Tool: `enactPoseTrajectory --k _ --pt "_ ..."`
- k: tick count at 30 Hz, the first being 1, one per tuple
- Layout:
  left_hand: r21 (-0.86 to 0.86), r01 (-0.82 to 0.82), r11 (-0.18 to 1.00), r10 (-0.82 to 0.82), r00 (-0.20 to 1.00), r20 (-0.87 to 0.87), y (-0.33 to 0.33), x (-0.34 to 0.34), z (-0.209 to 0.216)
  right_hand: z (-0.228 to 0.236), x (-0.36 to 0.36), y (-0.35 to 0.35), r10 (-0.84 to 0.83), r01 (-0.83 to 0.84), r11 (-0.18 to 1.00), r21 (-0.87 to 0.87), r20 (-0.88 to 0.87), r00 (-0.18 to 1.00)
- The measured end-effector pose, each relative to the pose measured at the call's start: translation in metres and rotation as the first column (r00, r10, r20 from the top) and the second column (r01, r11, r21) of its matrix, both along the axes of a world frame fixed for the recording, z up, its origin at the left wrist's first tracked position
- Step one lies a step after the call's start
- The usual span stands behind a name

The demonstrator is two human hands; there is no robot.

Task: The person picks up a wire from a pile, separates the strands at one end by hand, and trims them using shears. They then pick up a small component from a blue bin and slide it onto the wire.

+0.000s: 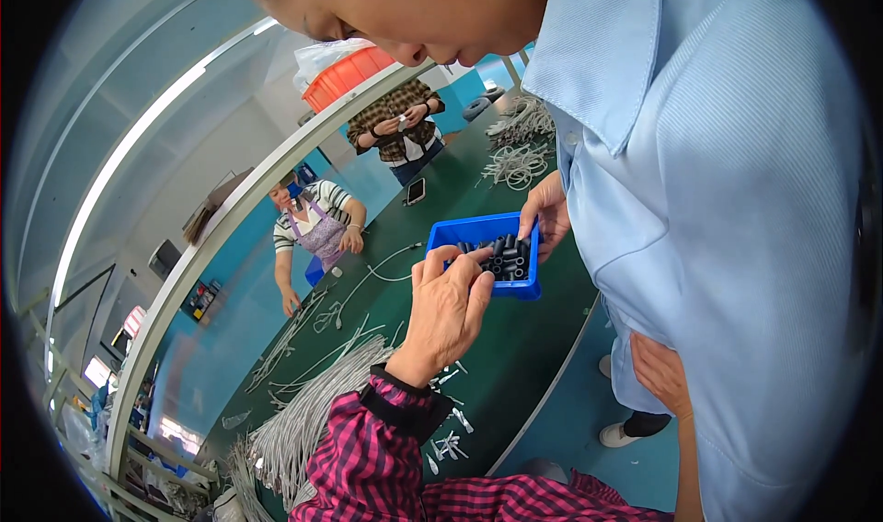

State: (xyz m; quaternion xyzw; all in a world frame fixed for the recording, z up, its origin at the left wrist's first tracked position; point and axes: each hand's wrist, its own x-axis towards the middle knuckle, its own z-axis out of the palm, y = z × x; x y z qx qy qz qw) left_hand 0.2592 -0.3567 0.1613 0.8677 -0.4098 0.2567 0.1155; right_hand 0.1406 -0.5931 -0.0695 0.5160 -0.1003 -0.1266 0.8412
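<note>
My left hand (449,306), in a pink and black checked sleeve, reaches over a small blue plastic bin (522,290). Its fingers touch short black tubes (511,263) heaped inside, with the thumb held apart from the index finger. No grip on a tube is visible. A co-worker in a light blue shirt holds the bin's far right side with one hand (550,211). Along the lower edge runs another stretch of checked sleeve (533,499), but my right hand is out of sight. A second bare hand (660,373) rests against the blue shirt and seems to be the co-worker's.
Bundles of grey cables (317,416) lie on the green table (515,356), beside small white-ended pieces (451,447). More coiled cables (520,145) and a phone (416,191) are farther back. Two people work across the table. The co-worker's body (727,200) blocks the right side.
</note>
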Motion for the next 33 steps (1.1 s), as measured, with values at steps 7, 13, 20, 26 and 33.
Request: enactPoseTrajectory --k 7,13,20,26,33 --pt "-0.018 0.093 0.995 -0.093 0.996 0.001 -0.015 -0.002 -0.008 0.058 -0.029 0.005 0.242 -0.178 0.945 0.275 -0.219 0.945" --pt "0.023 0.032 0.999 -0.030 0.997 -0.064 -0.009 0.001 -0.012 0.142 0.043 0.099 0.280 -0.147 0.075 0.986 0.121 0.952" --pt "-0.108 0.098 0.989 -0.087 0.991 0.104 -0.007 0.007 -0.016 0.222 0.140 0.117 0.546 -0.843 0.013 0.538 0.702 0.457" --pt "-0.328 -0.110 0.938 0.138 0.988 0.064 0.056 -0.008 -0.006 0.205 0.174 0.156 0.558 -0.723 -0.312 0.617 0.735 0.386" --pt "-0.366 -0.290 0.884 0.302 0.953 -0.024 0.112 -0.075 0.002 0.125 0.121 0.290 0.390 -0.158 -0.798 0.582 0.698 0.600"
